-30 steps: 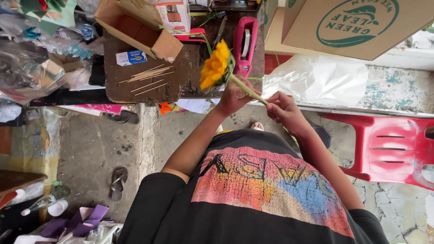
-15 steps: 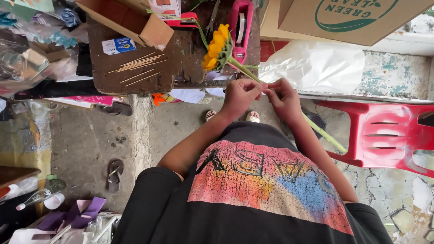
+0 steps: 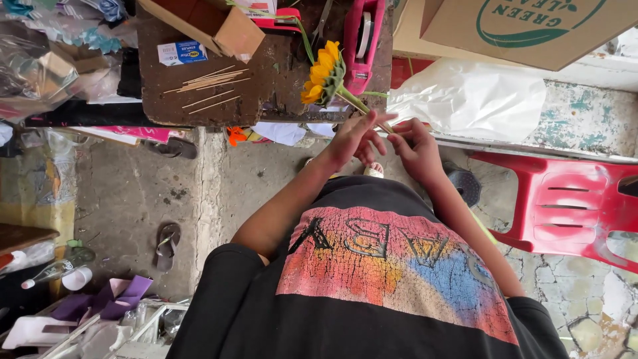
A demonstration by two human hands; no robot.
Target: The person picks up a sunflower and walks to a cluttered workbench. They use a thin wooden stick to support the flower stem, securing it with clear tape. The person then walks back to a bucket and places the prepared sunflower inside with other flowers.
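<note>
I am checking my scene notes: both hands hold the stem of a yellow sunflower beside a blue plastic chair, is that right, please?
Not quite: the plastic chair is red, not blue, as the head view shows. The rest stands: the left hand and the right hand both hold the stem of the yellow sunflower.

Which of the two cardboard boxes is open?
The small brown box on the dark worktable, left of the sunflower, has its flap up. The large printed box at top right looks closed.
</note>
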